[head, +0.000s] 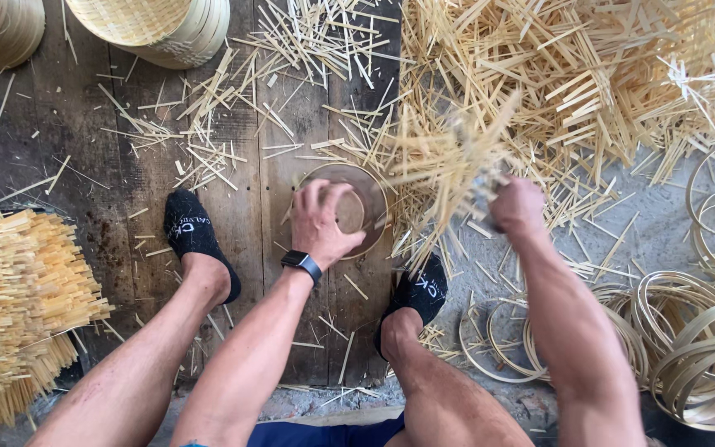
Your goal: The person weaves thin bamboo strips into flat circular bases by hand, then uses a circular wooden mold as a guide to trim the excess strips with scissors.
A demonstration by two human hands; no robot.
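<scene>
Blurred by motion and hard to read: the fan of pale woven bamboo strips, raised over the plank floor just beside the round form. Gripped at its right edge by the right hand, fist closed around the strips and what might have been a small tool, too smeared to name. Half covered by the left hand: a round brown wooden mould with a pale ring rim, lying flat on the dark wooden planks between the two feet; fingers curled and pressed down on its top, black watch on the wrist. Cut off at the top edge: stacked round woven bamboo trays. Cut off at the left: a thick bundle of yellow bamboo strips. Scattered everywhere behind: loose bamboo offcuts. Piled at the right on grey ground: coiled bamboo hoops. Planted either side of the mould: feet in black socks.
</scene>
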